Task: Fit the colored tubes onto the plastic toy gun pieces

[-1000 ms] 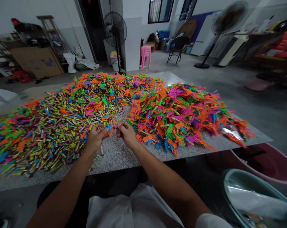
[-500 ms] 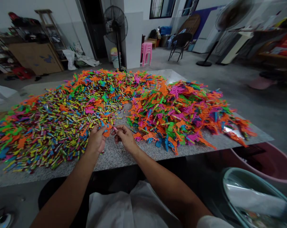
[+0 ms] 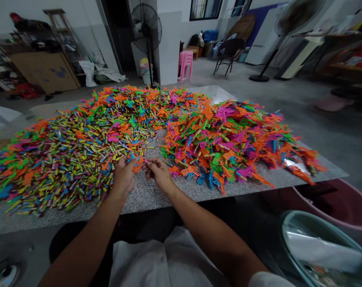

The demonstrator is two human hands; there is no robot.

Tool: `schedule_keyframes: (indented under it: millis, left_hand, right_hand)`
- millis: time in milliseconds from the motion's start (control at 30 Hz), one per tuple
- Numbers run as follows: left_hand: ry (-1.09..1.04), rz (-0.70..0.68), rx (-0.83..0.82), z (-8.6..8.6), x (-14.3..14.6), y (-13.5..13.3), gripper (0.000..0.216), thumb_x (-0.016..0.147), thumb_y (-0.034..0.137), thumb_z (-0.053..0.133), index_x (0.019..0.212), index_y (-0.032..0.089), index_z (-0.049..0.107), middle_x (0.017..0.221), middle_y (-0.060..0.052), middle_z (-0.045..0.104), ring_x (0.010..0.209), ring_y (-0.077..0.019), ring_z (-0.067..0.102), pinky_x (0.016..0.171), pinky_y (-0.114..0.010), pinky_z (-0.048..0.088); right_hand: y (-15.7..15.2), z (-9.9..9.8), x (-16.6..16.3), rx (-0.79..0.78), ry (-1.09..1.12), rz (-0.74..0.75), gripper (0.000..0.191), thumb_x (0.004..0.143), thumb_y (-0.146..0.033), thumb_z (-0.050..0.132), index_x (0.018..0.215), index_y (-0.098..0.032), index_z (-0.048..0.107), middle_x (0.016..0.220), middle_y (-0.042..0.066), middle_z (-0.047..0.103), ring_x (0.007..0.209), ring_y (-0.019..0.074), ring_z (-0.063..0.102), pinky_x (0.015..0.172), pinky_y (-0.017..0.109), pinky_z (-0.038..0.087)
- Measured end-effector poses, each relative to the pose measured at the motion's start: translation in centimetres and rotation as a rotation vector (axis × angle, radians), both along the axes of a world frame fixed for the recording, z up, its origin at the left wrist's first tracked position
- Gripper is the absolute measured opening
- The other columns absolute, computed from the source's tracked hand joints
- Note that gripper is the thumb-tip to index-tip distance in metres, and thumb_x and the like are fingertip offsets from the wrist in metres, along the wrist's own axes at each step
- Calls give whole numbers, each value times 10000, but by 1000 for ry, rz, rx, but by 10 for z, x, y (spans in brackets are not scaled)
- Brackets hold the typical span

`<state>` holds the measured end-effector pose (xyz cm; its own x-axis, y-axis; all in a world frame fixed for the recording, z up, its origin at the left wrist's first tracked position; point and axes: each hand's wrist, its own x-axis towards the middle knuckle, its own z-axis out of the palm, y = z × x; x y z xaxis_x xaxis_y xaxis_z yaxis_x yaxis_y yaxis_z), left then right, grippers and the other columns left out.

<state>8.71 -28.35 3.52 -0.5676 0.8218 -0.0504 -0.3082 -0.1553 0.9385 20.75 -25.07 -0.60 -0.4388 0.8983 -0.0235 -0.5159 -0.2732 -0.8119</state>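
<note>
An orange plastic piece sits between two bare hands, above the table's near edge, about mid-length. The left hand pinches it by its left side. From the right, the right hand's thumb and fingertips pinch a small pink piece right beside the orange one; its long axis is too small to tell. A heap of small tubes spreads toward the table's left end, a heap of bright plastic pieces toward its right.

1. Black standing fan, just beside a pale pillar.
2. Pink stools, stacked, near the pillar's right side.
3. Black chair, in front of a round brown board.
4. Cardboard sheet, tilted, near a wooden stepladder.
5. Second standing fan, head blurred.
</note>
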Motion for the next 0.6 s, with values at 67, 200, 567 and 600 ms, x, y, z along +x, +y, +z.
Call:
schedule_keyframes:
  millis: [67, 200, 567, 600]
  left_hand:
    - [3, 3, 2, 0, 2, 0, 461, 641, 333, 920, 966, 198, 622, 886, -30, 754, 914, -242, 758, 898, -413, 584]
    - [-33, -22, 5, 1, 3, -1, 440, 662, 327, 910, 976, 201, 629, 894, -40, 763, 932, -247, 763, 889, -414, 593]
    - [33, 9, 0, 0, 5, -1, 429, 690, 333, 882, 991, 222, 597, 889, -42, 753, 945, -263, 766, 869, -408, 599]
    - [50, 30, 1, 0, 6, -1, 430, 699, 331, 875, 1000, 227, 586, 884, -37, 752, 934, -260, 767, 866, -408, 599]
  right_hand:
    - [-1, 0, 0, 20, 1, 14, 366, 831, -469, 808, 1007, -206, 624, 802, -13, 753, 479, 100, 584, 452, 237, 486]
    - [-3, -1, 1, 13, 25, 4, 368, 836, -469, 809, 1019, -210, 622, 824, -9, 764, 489, 98, 587, 461, 235, 490]
    - [-7, 3, 6, 124, -46, -17, 373, 875, -522, 776, 1018, -225, 600, 861, -5, 750, 523, 99, 581, 502, 250, 507]
    - [-7, 3, 7, 165, -59, -23, 357, 892, -519, 760, 1019, -226, 599, 871, -5, 745, 530, 98, 580, 511, 251, 503]
